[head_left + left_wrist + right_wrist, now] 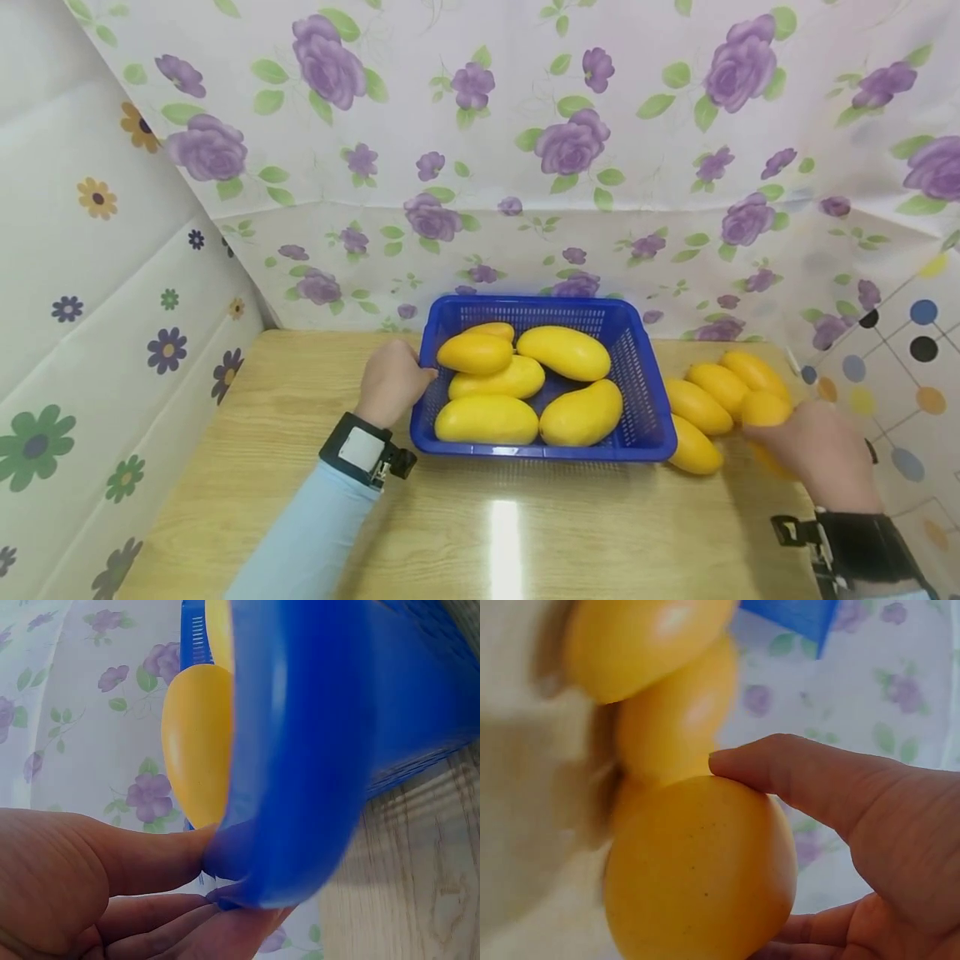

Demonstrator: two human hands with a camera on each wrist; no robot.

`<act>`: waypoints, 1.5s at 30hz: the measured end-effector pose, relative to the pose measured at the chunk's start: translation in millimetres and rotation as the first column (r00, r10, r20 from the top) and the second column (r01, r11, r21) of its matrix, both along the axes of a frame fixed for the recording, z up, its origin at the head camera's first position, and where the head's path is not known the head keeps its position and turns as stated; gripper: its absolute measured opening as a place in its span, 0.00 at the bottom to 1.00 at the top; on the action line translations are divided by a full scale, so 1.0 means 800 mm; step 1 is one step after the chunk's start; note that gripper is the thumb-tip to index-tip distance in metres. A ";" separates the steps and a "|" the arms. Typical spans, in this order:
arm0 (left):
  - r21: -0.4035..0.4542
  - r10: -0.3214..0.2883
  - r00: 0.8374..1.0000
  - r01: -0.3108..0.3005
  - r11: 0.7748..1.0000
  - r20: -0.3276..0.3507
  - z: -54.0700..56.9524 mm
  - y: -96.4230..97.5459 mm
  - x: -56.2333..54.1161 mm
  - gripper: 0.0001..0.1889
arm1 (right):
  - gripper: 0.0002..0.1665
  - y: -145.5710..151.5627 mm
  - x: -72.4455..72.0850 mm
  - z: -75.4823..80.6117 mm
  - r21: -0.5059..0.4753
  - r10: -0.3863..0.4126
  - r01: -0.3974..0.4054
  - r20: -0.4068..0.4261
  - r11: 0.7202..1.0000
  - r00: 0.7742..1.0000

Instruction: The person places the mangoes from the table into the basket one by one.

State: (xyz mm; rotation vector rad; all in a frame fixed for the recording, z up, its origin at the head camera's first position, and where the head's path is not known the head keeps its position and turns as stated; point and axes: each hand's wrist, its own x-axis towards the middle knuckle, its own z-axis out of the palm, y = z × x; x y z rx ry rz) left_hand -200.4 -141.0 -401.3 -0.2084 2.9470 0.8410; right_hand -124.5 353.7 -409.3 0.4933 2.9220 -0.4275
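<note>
Pale blue cloth of the left sleeve (303,533) is seen nearest, reaching over the wooden worktop (442,533). On it a blue basket (540,452) is set with its long sides running left to right, and six mangoes (486,419) can be counted inside. The basket's left rim is gripped by the left hand (393,382), the nearer of the two to it. Off to the right, one mango (765,407) is held by the right hand (832,454), its fingers parted about as wide as the fruit. From those fingers the basket lies to the left, with four loose mangoes (697,406) lying in between, their long axes slanted from far left to near right. The held fruit's own long axis cannot be told, as it is partly covered by the hand; nor can it be told whether the worktop is touched by it. In the right wrist view dark specks are shown on the held fruit's peel, too small to be made out from the head. In the left wrist view the rim is shown pinched between thumb and fingers.
</note>
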 end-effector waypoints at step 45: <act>-0.117 0.000 1.000 0.003 0.993 0.029 0.015 0.015 -0.006 0.10 | 0.41 -0.194 -0.213 0.013 0.030 0.647 -0.651 -0.158 0.758 0.746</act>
